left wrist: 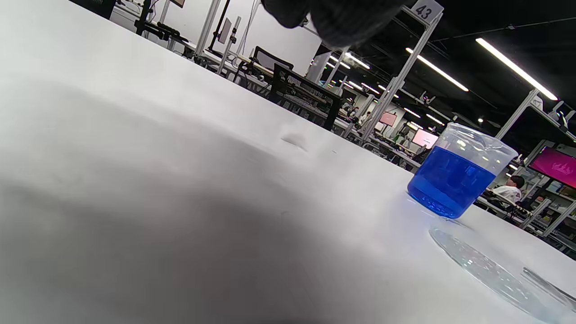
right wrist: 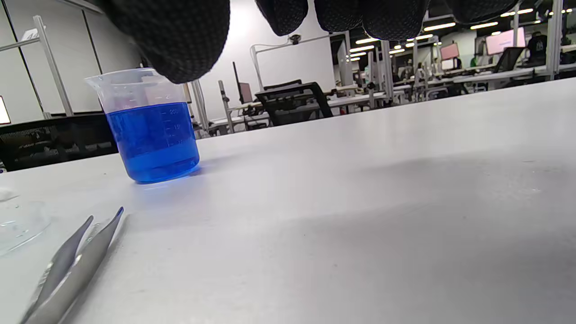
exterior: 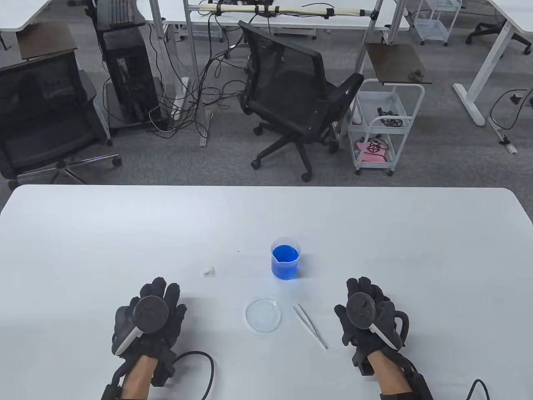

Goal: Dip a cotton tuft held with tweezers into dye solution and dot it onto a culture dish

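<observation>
A clear beaker (exterior: 285, 258) (left wrist: 456, 175) (right wrist: 150, 128) of blue dye stands mid-table. In front of it lies an empty round culture dish (exterior: 262, 315) (left wrist: 490, 270) (right wrist: 18, 220). Metal tweezers (exterior: 310, 326) (right wrist: 67, 265) lie flat just right of the dish, tips pointing away. A small white cotton tuft (exterior: 207, 271) (left wrist: 294, 140) sits left of the beaker. My left hand (exterior: 155, 308) rests flat on the table, below the tuft, holding nothing. My right hand (exterior: 368, 306) lies flat right of the tweezers, also empty; its fingertips (right wrist: 180, 36) hang at the top of the right wrist view.
The white table (exterior: 416, 250) stretches wide on all sides. A glove cable (exterior: 206, 366) loops near the front edge by my left wrist. Beyond the far edge stand an office chair (exterior: 291, 96) and a white cart (exterior: 381, 129).
</observation>
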`<state>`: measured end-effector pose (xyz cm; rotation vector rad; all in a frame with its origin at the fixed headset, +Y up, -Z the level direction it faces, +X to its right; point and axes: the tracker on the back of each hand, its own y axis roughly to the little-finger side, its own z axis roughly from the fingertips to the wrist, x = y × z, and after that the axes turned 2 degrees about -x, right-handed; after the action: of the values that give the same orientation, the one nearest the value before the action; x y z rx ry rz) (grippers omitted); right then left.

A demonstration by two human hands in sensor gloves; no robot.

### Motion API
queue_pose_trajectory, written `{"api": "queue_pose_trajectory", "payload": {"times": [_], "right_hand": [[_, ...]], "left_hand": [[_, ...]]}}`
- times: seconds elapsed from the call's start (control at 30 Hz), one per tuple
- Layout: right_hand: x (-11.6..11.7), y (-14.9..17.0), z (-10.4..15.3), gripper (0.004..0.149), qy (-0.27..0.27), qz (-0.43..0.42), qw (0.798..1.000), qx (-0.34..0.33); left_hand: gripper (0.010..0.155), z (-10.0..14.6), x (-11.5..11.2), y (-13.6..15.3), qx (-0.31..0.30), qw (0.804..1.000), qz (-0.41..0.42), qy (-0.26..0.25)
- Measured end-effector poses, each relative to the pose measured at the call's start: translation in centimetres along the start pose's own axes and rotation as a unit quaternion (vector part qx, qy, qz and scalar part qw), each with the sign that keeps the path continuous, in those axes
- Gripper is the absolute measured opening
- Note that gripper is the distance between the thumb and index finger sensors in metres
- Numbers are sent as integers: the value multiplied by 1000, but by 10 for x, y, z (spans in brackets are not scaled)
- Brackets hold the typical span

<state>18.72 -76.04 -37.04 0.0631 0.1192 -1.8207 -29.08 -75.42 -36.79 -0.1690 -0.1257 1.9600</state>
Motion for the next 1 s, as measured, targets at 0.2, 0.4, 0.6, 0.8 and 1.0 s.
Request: {"api": "queue_pose_trajectory", "payload": {"times": [0.2, 0.4, 0.6, 0.8, 1.0], "right_hand": [[-4, 1, 1, 79, 14, -2, 1000, 5], [-2, -1, -3, 79, 14, 0, 1000, 2], [3, -14, -3, 77, 11, -3, 1000, -13], [27, -40, -10, 74, -50, -23, 998, -33], [54, -59, -11, 71, -104, 17, 994, -41]], "left_hand": [[62, 1, 0, 0, 0, 1000, 3, 2], [62, -1, 0, 0, -3, 1000, 6, 4], [62, -1, -1, -1, -5, 1000, 8, 12], [62, -3, -3, -5, -13, 1000, 16, 21], [62, -3, -4, -6, -14, 999, 23, 26]]}}
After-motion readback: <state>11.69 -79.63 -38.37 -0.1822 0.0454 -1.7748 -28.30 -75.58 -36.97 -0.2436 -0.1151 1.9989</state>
